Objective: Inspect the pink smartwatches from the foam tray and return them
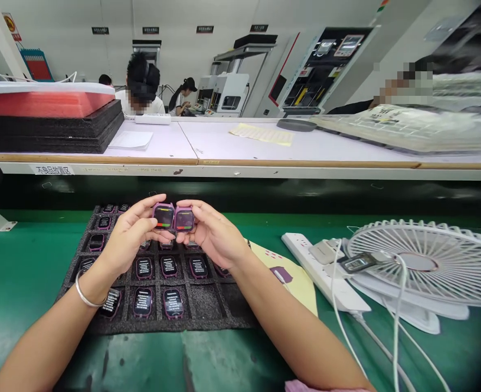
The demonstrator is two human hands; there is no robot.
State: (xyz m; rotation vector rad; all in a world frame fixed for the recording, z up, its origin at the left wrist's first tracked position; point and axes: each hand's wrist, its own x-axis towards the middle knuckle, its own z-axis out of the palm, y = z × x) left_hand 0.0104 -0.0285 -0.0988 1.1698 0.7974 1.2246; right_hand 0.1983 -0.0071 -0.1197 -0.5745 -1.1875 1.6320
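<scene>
A person stood at a green bench [24, 272], both arms reaching forward. The left hand [130, 237] was closed around a small purple watch body [164, 215], thumb underneath and fingers curled over its top edge. The right hand [211, 234] gripped a second purple watch body [184, 219] the same way. The two were held side by side, touching, with their lit screens tilted up toward the wearer's eyes, apparently so both displays could be read at once. Each screen showed a red and a green band.

Just below the hands lay a black foam tray [208, 305] cut into square pockets, which kept each unit apart from its neighbours. Most pockets held more purple watch bodies [169, 265], faces up with white text showing; a few pockets at the right and front were bare. A silver bangle [86, 296] circled the left wrist.

To the right sat a yellow paper sheet [301, 283], a white power strip [326, 277] and a white desk fan [424, 267] lying on its back with cables trailing. Beyond a raised white shelf [265, 147], other people worked in the distance.
</scene>
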